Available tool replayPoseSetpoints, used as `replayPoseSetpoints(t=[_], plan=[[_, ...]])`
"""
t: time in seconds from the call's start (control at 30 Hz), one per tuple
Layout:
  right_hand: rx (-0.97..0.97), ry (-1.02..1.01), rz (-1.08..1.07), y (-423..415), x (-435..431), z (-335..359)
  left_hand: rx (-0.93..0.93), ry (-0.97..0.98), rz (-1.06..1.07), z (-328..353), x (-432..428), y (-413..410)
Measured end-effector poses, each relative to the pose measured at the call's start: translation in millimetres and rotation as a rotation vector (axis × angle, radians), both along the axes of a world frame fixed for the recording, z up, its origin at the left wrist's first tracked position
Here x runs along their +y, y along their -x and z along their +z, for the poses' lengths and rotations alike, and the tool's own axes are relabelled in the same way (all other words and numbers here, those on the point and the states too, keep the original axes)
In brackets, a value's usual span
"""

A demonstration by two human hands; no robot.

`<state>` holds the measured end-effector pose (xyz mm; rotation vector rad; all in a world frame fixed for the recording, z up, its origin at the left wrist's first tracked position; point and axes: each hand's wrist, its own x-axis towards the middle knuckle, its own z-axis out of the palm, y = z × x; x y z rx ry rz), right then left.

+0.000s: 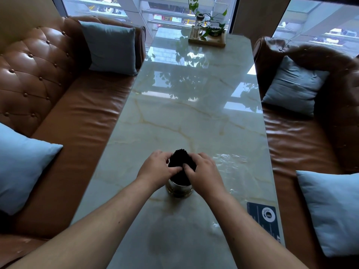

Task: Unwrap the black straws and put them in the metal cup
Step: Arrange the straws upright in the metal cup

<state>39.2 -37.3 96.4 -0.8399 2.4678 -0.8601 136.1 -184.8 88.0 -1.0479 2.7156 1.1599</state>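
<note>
A thick bundle of black straws (181,159) stands upright in the metal cup (179,188) on the near middle of the marble table (174,113). My left hand (155,168) wraps the bundle from the left, and my right hand (204,171) wraps it from the right. Both thumbs press on the near side of the straws, just above the cup's rim. A clear plastic wrapper (231,162) lies flat on the table to the right of my right hand. The cup's lower wall shows below my hands.
A dark card (265,215) lies on the table's near right edge. A wooden tray (207,39) with a plant and a glass jar sits at the far end. Brown leather sofas (64,117) with blue cushions (110,47) flank both long sides.
</note>
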Motion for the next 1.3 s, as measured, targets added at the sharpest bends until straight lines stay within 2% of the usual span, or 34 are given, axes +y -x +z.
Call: replayPoseSetpoints(t=[0.17,0.37,0.63,0.77,0.93,1.1,1.3], plan=[[0.082,0.014,-0.015,8,-3,5,0.042,0.047,0.040,12,-1,8],[0.034,-0.052,0.026,17,-7,13,-0.026,-0.104,0.034,23,-3,13],[-0.031,0.110,-0.189,11,21,3,0.157,-0.080,0.172,15,2,-12],[-0.049,0.073,-0.151,1,34,-1,0.141,-0.049,0.221,8,1,-22],[0.004,0.030,-0.094,1,23,-4,0.026,-0.021,0.101,4,-1,-12],[-0.007,0.033,-0.141,11,-1,-2,0.028,0.044,0.015,9,-4,0],[-0.067,0.122,-0.152,14,-12,1,0.087,0.056,0.024,14,-6,7]])
